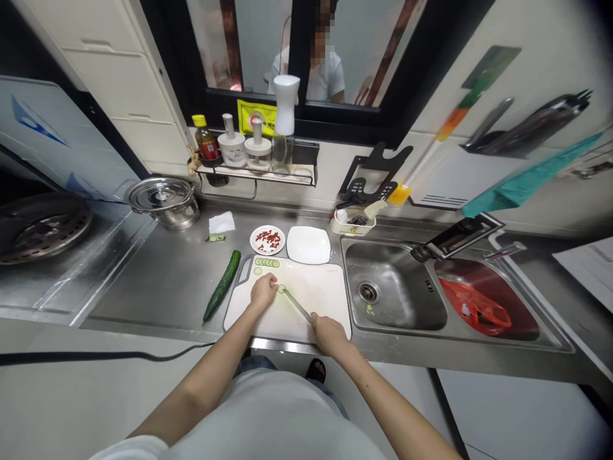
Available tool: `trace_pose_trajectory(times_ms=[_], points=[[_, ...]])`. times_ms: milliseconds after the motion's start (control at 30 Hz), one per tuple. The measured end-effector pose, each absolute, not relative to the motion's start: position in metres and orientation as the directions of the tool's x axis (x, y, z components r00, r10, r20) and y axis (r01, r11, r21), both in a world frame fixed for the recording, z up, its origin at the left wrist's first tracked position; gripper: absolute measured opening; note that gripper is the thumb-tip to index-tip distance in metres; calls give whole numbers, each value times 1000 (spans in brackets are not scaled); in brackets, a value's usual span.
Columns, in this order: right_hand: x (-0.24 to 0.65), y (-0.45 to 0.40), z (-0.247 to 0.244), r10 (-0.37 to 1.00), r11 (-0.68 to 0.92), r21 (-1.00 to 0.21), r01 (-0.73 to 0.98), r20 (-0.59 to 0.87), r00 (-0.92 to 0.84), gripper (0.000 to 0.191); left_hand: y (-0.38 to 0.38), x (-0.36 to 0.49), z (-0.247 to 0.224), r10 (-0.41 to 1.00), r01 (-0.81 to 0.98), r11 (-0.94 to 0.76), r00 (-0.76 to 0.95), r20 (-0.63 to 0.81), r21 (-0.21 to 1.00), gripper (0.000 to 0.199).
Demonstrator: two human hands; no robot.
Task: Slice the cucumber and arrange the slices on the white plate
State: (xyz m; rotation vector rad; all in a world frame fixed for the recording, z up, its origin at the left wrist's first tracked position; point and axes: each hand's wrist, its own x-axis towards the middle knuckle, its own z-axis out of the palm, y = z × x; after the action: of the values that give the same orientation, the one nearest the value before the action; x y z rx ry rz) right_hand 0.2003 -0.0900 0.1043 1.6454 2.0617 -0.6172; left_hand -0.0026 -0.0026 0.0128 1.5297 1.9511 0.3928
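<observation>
My right hand [330, 333] is wrapped round the handle of a knife [299, 305], whose blade slants up and left across the white cutting board [316, 291]. At the blade's tip lies a pale green cucumber slice [281, 289]. My left hand [263, 291] is closed, its fingertips at the left edge of that slice. Behind it, a short row of cucumber slices [267, 262] overlaps near the board's back left corner, with a single slice [257, 271] just in front. A whole cucumber [223, 287] lies on the steel counter left of the board.
Behind the board stand a plate [254, 241] of red pieces and a white square plate [309, 245]. A steel pot [165, 204] is at the back left. Right of the board is a sink [397, 300]; a red bag [479, 310] lies in the second basin. Bottles and jars fill a wall rack [258, 174].
</observation>
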Motion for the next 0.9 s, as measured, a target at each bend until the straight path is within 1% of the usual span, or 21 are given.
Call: trace_pose_trajectory(times_ms=[200, 567, 733, 900], points=[[197, -85, 105, 783, 202, -89, 975, -584, -215, 32, -2, -2, 11, 950, 778, 279, -138, -280, 563, 21], [193, -75, 99, 799, 214, -66, 975, -562, -214, 31, -1, -3, 9, 950, 784, 272, -125, -288, 558, 20], [197, -70, 99, 810, 283, -36, 958, -527, -259, 33, -2, -4, 9, 953, 784, 265, -125, -275, 562, 20], [201, -68, 97, 829, 307, -9, 952, -489, -272, 33, -3, -4, 9, 956, 786, 257, -122, -267, 562, 20]])
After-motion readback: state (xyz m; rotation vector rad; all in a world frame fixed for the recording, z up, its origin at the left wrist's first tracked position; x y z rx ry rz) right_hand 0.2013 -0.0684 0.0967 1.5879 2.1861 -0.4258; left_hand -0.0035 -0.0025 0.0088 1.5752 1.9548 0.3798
